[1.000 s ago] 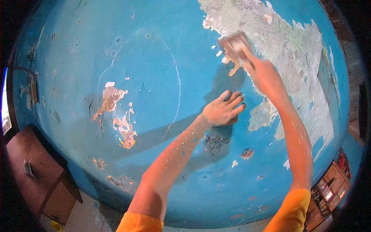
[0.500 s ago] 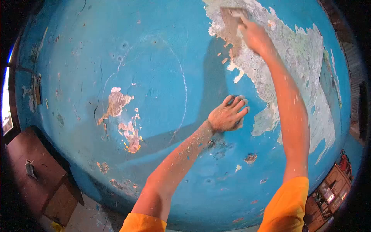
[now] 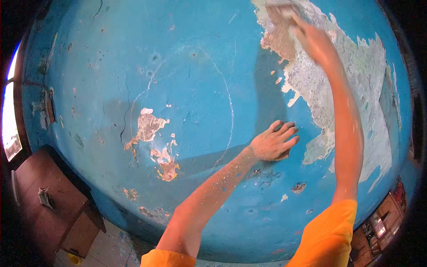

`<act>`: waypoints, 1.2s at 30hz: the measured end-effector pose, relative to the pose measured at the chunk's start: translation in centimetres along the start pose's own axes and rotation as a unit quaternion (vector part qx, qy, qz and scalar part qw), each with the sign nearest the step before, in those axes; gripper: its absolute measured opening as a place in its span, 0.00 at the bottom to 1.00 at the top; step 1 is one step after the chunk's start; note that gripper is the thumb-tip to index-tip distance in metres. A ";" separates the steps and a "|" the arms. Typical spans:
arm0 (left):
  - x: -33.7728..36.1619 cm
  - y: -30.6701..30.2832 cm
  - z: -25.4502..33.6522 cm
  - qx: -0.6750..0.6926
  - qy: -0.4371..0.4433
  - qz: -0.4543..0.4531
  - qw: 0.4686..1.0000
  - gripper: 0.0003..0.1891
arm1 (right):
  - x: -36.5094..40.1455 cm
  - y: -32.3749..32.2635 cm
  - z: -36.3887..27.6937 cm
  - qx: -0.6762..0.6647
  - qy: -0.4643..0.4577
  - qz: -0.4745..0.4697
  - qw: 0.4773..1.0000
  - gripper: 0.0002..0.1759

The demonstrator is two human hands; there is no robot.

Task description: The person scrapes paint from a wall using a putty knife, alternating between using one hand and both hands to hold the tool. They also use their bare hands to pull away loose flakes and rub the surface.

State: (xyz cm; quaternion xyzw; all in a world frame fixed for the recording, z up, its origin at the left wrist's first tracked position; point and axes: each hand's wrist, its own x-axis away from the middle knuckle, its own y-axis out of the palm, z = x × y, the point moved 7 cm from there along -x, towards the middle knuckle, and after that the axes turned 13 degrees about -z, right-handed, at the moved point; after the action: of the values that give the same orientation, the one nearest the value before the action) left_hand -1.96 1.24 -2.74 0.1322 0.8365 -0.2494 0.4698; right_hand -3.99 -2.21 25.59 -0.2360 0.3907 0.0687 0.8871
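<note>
In front of me is a blue painted wall [image 3: 195, 102] with a large bare patch [image 3: 356, 84] of grey-white plaster at the upper right. My right hand [image 3: 315, 43] grips a wide flat scraper [image 3: 281, 10], its blade against the top left part of that patch. The scraper is blurred and its handle mostly covered by the fingers. Lower down, my left hand [image 3: 275, 141] leans on the blue paint left of the patch, fingers apart and nothing visible in it. Paint flecks cover the left forearm.
A brown cabinet [image 3: 49, 191] with a small crumpled object [image 3: 46, 198] on top stands at lower left, near a bright window [image 3: 11, 120]. A yellow item [image 3: 74, 259] lies on the tiled floor. Wooden furniture [image 3: 378, 227] is at lower right. Smaller chipped spots [image 3: 151, 127] mark the wall.
The view has turned slightly left, so the wall and both hands appear farther right. My right hand still grips the scraper high on the bare patch; my left hand stays on the wall.
</note>
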 end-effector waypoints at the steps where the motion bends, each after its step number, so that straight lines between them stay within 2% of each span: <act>1: -0.2 0.2 -0.1 0.015 0.010 -0.010 1.000 0.27 | 1.9 -0.1 -1.5 0.003 -0.001 -0.002 1.000 0.26; 3: -0.2 0.3 0.1 0.011 0.021 -0.007 1.000 0.28 | 4.6 1.6 -2.3 -0.002 0.177 -0.126 0.976 0.26; 4: -0.3 0.4 0.4 0.004 0.036 -0.006 0.999 0.28 | 3.3 2.2 -2.0 -0.002 0.183 -0.131 0.974 0.26; 6: -0.3 0.1 -0.1 0.003 0.027 -0.017 0.999 0.28 | -1.1 1.7 -3.7 -0.009 -0.016 -0.029 0.999 0.26; 9: -0.4 0.9 0.0 -0.003 0.018 -0.015 1.000 0.28 | -0.5 -1.7 -6.2 -0.017 -0.004 -0.061 0.998 0.21; 11: -0.1 0.4 0.1 -0.013 0.026 -0.006 1.000 0.28 | 1.1 0.8 -2.7 0.014 -0.076 -0.015 0.997 0.26; 13: -0.2 0.4 0.2 -0.025 0.028 0.007 0.999 0.28 | 5.6 0.7 -2.1 0.061 0.081 -0.140 0.985 0.25; 16: -0.3 0.8 1.0 0.000 0.034 0.000 0.999 0.26 | 6.4 0.9 -4.9 0.069 0.119 -0.135 0.981 0.23; 17: -0.6 1.1 0.9 -0.015 0.032 -0.007 0.999 0.26 | 3.7 2.0 -5.4 0.128 0.031 -0.095 0.987 0.22; 19: -0.7 1.5 0.7 -0.036 0.029 -0.020 0.999 0.25 | -3.1 2.9 -6.8 0.002 -0.045 0.061 0.997 0.18; 20: -0.4 1.3 0.8 -0.039 0.033 -0.011 0.999 0.25 | -3.6 1.7 -8.1 -0.001 -0.049 0.063 0.997 0.18; 22: 0.2 0.6 0.1 -0.052 0.037 -0.009 0.998 0.24 | -5.9 0.5 -7.9 -0.003 0.087 -0.081 0.993 0.18; 24: -0.1 0.2 0.1 -0.040 0.032 0.008 0.999 0.25 | -2.9 0.9 -7.1 0.024 -0.037 0.023 0.999 0.20; 26: 0.0 0.4 0.1 -0.009 0.024 0.011 1.000 0.24 | 1.8 -0.1 -6.2 0.078 0.121 -0.092 0.985 0.23; 29: 0.2 0.6 0.3 0.022 0.027 0.011 0.999 0.24 | 1.2 1.3 -5.3 0.070 0.114 -0.057 0.989 0.24; 31: -0.1 0.4 0.0 0.019 0.034 0.007 0.999 0.24 | -3.2 1.1 -6.7 0.080 0.062 -0.017 0.995 0.25; 32: -0.1 0.2 0.0 0.010 0.030 0.012 0.999 0.24 | -5.1 0.9 -6.6 0.078 0.063 -0.022 0.995 0.25; 34: 0.0 0.1 -0.3 0.002 0.019 0.016 1.000 0.23 | -7.8 0.0 -6.0 0.065 0.128 -0.057 0.988 0.19; 36: 0.1 0.2 0.0 0.005 0.034 0.018 0.999 0.22 | -4.1 -0.4 -6.6 0.046 0.096 -0.062 0.992 0.19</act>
State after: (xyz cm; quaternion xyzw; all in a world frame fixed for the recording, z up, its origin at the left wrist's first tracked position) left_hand -1.92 1.42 -2.93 0.1580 0.8482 -0.2401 0.4450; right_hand -11.06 -5.47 24.89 -0.2241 0.4613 -0.0280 0.8580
